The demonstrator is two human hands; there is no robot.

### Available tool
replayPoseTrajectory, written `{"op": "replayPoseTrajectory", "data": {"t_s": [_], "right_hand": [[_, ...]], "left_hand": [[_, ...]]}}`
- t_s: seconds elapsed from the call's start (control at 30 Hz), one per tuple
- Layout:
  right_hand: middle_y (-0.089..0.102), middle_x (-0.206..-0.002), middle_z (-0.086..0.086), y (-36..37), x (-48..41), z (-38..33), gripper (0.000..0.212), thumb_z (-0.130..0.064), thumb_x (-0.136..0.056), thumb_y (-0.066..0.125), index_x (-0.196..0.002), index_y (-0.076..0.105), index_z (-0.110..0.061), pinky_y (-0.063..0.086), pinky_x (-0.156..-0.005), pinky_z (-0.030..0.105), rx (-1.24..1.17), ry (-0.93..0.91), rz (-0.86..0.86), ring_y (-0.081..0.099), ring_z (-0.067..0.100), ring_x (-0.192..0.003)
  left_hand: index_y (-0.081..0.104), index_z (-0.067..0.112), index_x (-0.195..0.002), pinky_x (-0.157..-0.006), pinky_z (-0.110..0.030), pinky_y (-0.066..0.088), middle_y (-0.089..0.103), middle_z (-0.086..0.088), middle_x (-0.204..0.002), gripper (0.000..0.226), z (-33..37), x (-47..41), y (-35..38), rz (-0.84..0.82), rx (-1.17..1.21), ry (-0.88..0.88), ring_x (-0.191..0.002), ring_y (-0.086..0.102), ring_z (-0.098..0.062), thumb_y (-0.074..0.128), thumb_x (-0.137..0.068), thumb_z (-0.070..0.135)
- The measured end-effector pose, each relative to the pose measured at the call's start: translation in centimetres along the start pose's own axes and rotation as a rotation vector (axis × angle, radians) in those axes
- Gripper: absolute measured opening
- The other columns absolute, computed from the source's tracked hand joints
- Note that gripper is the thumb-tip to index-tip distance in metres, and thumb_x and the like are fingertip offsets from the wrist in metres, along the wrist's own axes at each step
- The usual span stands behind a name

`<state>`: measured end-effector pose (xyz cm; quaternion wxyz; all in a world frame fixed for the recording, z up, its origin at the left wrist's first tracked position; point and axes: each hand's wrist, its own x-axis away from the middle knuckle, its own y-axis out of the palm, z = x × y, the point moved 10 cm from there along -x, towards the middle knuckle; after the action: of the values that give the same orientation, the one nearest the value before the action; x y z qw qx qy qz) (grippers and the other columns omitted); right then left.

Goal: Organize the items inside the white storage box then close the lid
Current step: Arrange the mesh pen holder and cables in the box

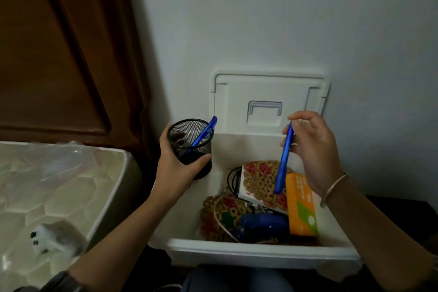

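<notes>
The white storage box (260, 250) stands open in front of me, its lid (269, 92) leaning upright against the wall. My left hand (176, 161) grips a black mesh pen cup (189, 144) at the box's left rim; one blue pen (203, 134) stands in it. My right hand (312, 147) holds a second blue pen (284, 159) by its top, hanging over the box. Inside lie an orange carton (301, 206), two pet-food packs (260, 180) (220, 216), a dark blue object (263, 223) and cables (233, 179).
A mattress (47, 192) with clear plastic wrap lies at the left, a small white toy (51, 237) on it. A dark wooden headboard (59, 54) rises behind it. A pale wall (284, 19) backs the box. My knees are below the box's front edge.
</notes>
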<state>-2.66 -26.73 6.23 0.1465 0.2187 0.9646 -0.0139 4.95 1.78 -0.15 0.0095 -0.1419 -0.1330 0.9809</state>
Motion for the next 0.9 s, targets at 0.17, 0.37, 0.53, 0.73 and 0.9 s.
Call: {"op": "replayPoseTrajectory", "data": {"t_s": [0.17,0.37,0.53,0.73,0.9], "right_hand": [[0.066,-0.084,0.010,-2.2,0.4,1.8,0.022,-0.005,-0.097,0.043,-0.092,0.063,-0.011,0.054,-0.061,0.020,-0.454,0.253,0.232,0.069,0.014,-0.071],[0.067,-0.103,0.014,0.2,2.3,3.8,0.009,-0.010,-0.089,0.061,-0.097,0.059,-0.006,0.058,-0.065,0.025,-0.759,0.562,0.118,0.072,0.017,-0.086],[0.074,-0.089,0.015,1.8,3.2,2.9,0.051,-0.052,-0.089,0.050,-0.097,0.065,-0.004,0.055,-0.070,0.033,-0.535,0.555,0.001,0.072,0.024,-0.085],[0.048,-0.053,-0.004,5.8,2.7,-0.3,0.027,-0.034,-0.091,0.055,-0.086,0.068,-0.012,0.031,-0.042,0.018,0.204,0.332,-0.353,0.037,0.005,-0.041],[0.055,-0.055,-0.008,7.6,2.0,-1.0,0.034,-0.042,-0.069,0.079,-0.067,0.060,-0.014,0.040,-0.044,0.008,0.575,0.162,-0.429,0.052,-0.003,-0.046]], "left_hand": [[0.028,0.042,-0.136,-0.096,-0.018,0.041,0.048,0.017,-0.130,0.092,1.6,2.2,1.6,-0.056,-0.012,0.018,-0.117,0.050,0.003,0.086,-0.064,0.034],[0.039,0.038,-0.126,-0.084,-0.003,0.041,0.053,0.010,-0.121,0.080,4.7,4.7,2.7,-0.099,-0.039,0.094,-0.108,0.054,0.005,0.086,-0.066,0.014],[0.034,0.015,-0.140,-0.100,-0.024,0.045,0.052,0.001,-0.128,0.091,4.9,6.0,4.2,-0.160,-0.063,0.067,-0.116,0.053,-0.009,0.087,-0.067,0.015],[0.021,0.033,-0.145,-0.102,-0.026,0.045,0.045,0.026,-0.125,0.105,3.3,7.2,6.3,-0.246,-0.056,0.020,-0.117,0.046,0.010,0.086,-0.063,0.030],[0.020,0.035,-0.145,-0.103,-0.033,0.047,0.049,0.013,-0.134,0.108,3.1,7.4,7.0,-0.265,-0.031,0.019,-0.121,0.049,0.000,0.084,-0.058,0.042]]}}
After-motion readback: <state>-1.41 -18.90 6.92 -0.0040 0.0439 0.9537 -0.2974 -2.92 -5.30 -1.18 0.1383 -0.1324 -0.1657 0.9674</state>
